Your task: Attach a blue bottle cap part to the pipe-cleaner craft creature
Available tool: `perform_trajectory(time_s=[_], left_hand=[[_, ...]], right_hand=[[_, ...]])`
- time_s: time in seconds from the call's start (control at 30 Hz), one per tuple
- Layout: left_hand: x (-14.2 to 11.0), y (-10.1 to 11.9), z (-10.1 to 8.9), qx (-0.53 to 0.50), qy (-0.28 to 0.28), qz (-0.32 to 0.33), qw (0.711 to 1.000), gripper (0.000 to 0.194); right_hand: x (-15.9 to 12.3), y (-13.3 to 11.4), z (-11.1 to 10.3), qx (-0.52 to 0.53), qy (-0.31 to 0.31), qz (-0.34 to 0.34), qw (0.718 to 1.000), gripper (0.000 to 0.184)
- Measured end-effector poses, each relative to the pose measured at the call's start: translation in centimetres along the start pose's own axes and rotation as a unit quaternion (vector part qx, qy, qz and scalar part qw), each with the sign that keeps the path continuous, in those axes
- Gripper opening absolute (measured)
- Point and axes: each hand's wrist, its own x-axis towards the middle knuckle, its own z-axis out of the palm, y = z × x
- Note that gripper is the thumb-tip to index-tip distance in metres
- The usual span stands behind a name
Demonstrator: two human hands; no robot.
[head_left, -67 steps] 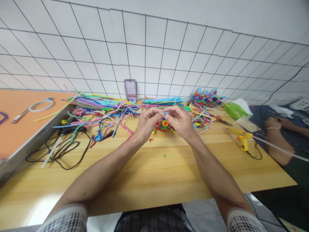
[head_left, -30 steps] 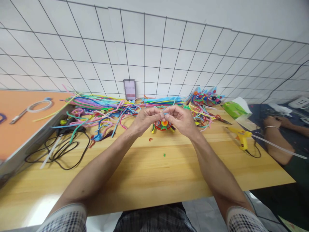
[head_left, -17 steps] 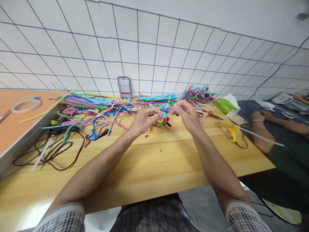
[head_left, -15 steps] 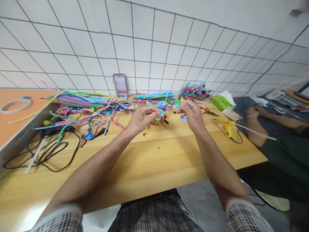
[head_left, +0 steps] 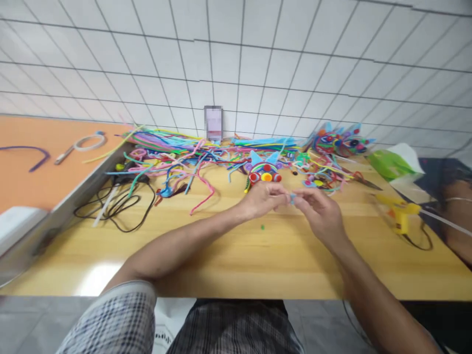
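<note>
In the head view, the right hand (head_left: 322, 211) pinches a small blue piece (head_left: 292, 197); the left hand (head_left: 263, 200) has nearly closed fingertips beside it, grip unclear. The piece's axis is too small to read. Beyond the left hand, a mask (head_left: 264, 168) lies crosswise, ears (head_left: 273, 158) pointing wallward.

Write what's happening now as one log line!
left hand, right hand: together at small blue piece | colourful face craft: beyond left hand | yellow glue gun: on table, right side
</note>
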Motion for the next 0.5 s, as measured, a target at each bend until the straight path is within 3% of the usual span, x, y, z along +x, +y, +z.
perform_trajectory(time_s=[0.13,0.27,0.5], left_hand=[[1.1,-0.5,0.3,0.02,-0.015,0.027,0.999,0.015],[0.7,-2.3,0.4,0.046,-0.023,-0.003,0.999,0.017],[-2.4,-6.1,0.4,0.132,-0.047,-0.001,0.99,0.018]], right_hand=[[0.8,1.3,-0.8,-0.033,0.002,0.022,0.999,0.013],[-0.1,2.5,-0.9,-0.112,-0.01,0.01,0.994,0.013],[-2.1,3.1,-0.2,-0.137,-0.147,-0.014,0.98,0.008]])
